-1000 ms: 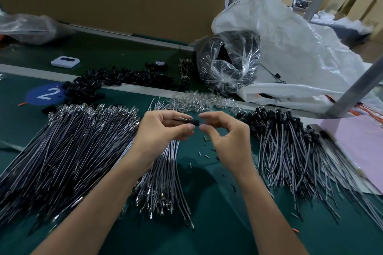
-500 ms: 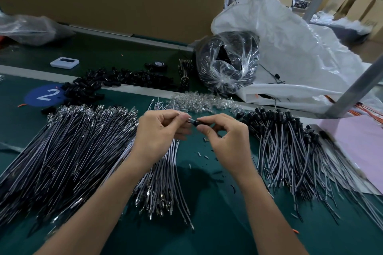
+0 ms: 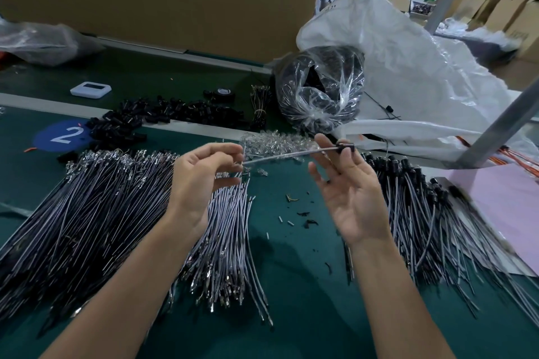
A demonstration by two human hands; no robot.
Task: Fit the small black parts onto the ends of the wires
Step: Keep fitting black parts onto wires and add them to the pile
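1. Wire is held up over the middle of the green bench, running 9 to 3 o'clock between both hands. A small black part sits on its 3 o'clock end.
2. Left hand: fingers curled, thumb and fingertips pinching the wire's 9 o'clock end. Right hand: palm up, fingers spread and straight, the capped end lying across the upper fingers. No clamp seen.
3. Handling, as judged: the wire is light, thin and flexible, and will buckle if pushed from far back. Take hold close behind the metal terminal. The black part is tiny, smooth and easy to drop, so pinch its sides and push it straight along the wire.
4. Uncapped wires are heaped at 9 o'clock, with a smaller bundle at 6 under the left wrist. Capped wires fan out at 3 o'clock.
5. Loose black parts lie at 11 o'clock. Clear plastic pieces sit at 12, just beyond the hands. A clear bag of dark stock is at 1.
6. Hard to make out:
   - The wire is blurred.
   - I cannot tell whether the part is fully seated, since the terminal is inside it.
   - The left fingertips hide the other end.
   - Dark scraps on the bench are too small to identify.
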